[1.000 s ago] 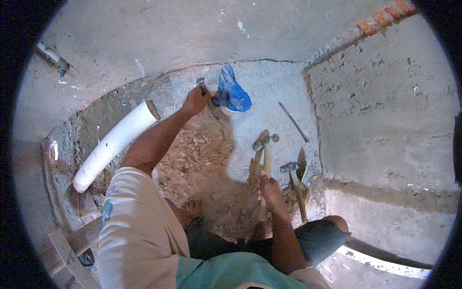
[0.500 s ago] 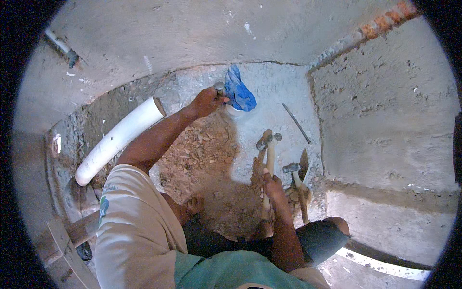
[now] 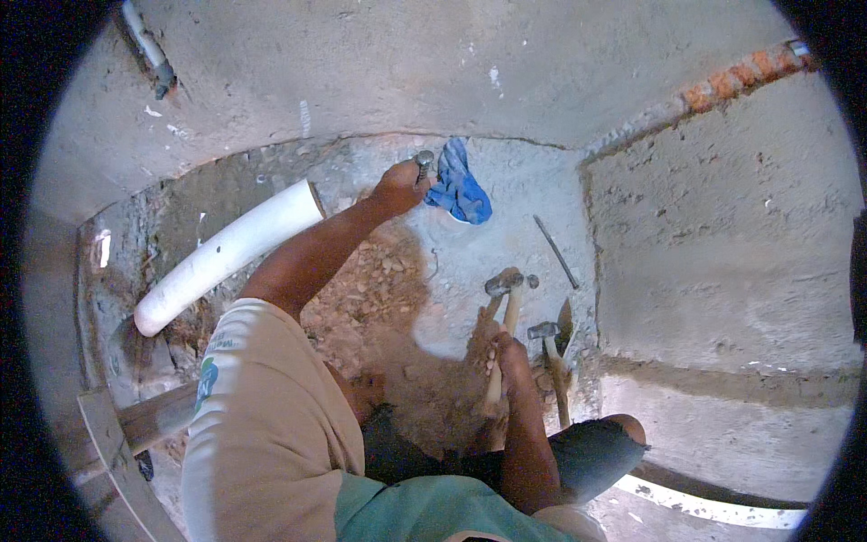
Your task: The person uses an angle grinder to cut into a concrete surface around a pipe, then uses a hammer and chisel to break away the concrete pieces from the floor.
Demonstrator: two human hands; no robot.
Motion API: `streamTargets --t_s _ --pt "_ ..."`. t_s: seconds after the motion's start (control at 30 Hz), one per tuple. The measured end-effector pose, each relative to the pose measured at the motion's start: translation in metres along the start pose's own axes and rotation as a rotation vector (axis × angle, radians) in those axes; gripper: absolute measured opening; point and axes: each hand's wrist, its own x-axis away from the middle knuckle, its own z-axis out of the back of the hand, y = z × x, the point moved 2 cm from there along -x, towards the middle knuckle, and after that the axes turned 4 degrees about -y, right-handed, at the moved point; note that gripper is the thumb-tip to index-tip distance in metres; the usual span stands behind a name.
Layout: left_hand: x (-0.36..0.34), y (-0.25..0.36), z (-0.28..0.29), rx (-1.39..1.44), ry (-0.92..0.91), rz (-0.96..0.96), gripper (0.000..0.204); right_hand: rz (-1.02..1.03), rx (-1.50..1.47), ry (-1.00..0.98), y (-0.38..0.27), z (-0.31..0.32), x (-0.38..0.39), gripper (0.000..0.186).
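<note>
My left hand (image 3: 400,188) is closed round a metal chisel (image 3: 424,164), whose broad top end sticks up above the fingers. Its lower end is hidden by the hand. Right beside the chisel, a crumpled blue cloth or bag (image 3: 466,191) covers a round white opening (image 3: 463,219), of which only part of the rim shows. My right hand (image 3: 509,354) grips a hammer (image 3: 512,312) by its pale wooden handle. The hammer's metal head is low over the grey floor, pointing away from me; whether it touches the floor I cannot tell.
A thick white pipe (image 3: 230,253) lies left of my left arm. Broken rubble (image 3: 370,280) covers the middle floor. On the right are a thin metal rod (image 3: 555,251), a second hammer (image 3: 545,332) and a pointed trowel (image 3: 565,325). Rough walls (image 3: 713,235) close in; boards (image 3: 122,461) stand lower left.
The view has shifted, so floor and tools sit lower in the picture. More of the chisel's shank shows above my left hand. My right hand keeps its hold on the hammer.
</note>
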Motion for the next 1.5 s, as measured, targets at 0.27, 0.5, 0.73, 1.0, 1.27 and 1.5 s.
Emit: streamTargets --t_s 0.27,0.5,0.73,1.0,1.27,1.5 --pt "-0.037 -0.025 -0.046 -0.005 -0.029 0.254 0.042 0.075 0.036 -0.055 0.015 0.014 -0.021 0.034" --pt "-0.057 0.019 -0.056 0.056 -0.166 0.42 0.071 -0.078 0.13 -0.037 -0.005 0.027 -0.013 0.038" --pt "-0.062 0.039 -0.068 -0.057 -0.062 0.24 0.036 -0.03 0.077 -0.113 -0.027 0.025 0.013 0.035" --pt "-0.037 0.098 -0.098 -0.428 -0.4 -0.471 0.014 -0.108 -0.034 -0.135 -0.016 0.034 0.002 0.03" --pt "0.002 0.107 -0.132 -0.442 -0.333 -0.635 0.015 -0.121 -0.044 -0.146 -0.016 0.036 0.002 0.037" --pt "-0.035 0.134 -0.056 0.159 -0.205 -0.225 0.032 -0.094 -0.019 -0.127 -0.015 0.043 0.0 0.039"
